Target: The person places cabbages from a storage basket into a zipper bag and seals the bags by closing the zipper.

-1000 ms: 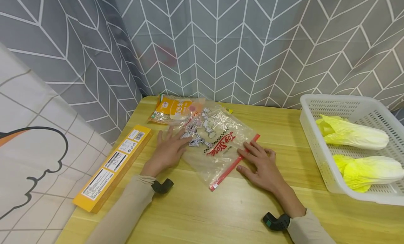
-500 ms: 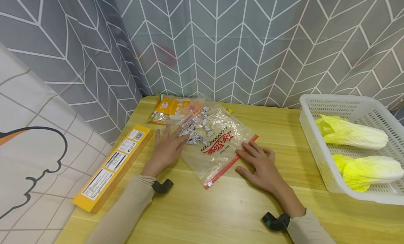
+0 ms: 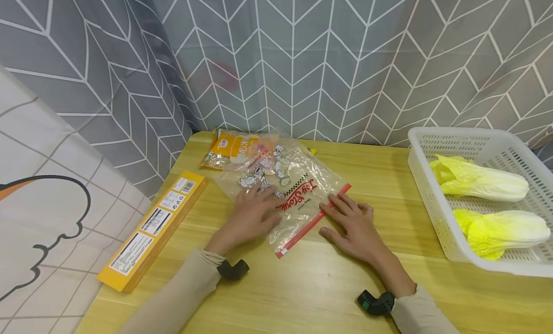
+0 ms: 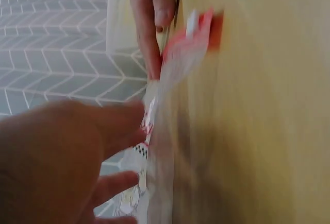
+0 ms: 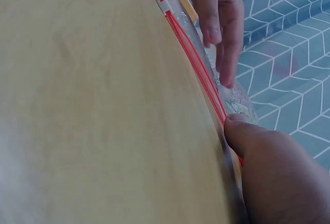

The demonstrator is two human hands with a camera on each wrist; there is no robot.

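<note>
grey chevron-patterned curtain (image 3: pixel 294 60) behind a wood-grain table (image 3: pixel 328 291); on the latter we list the following.

item: clear plastic bag (image 3: pixel 308 173), red "toy story" lettering, lying flat at the middle of the table between both hands, its far left part over an orange-labelled food packet (image 3: pixel 224 147).

item: red strip (image 3: pixel 302 233) along the bag's near right edge, white slider (image 3: pixel 282 251) at its near end.

item: left hand (image 3: pixel 250 211), fingers loose and unclenched, over the bag's near left part; we cannot tell whether the fingertips touch. half a second ago we noted it farther left, at the bag's edge.

item: right hand (image 3: pixel 354 228), fingers relaxed, grasping nothing, fingertips resting on the strip; position unchanged.

item: yellow box (image 3: pixel 153 231), left.

item: white basket (image 3: pixel 427 204), right, containing two cabbages (image 3: pixel 484 180).
</note>
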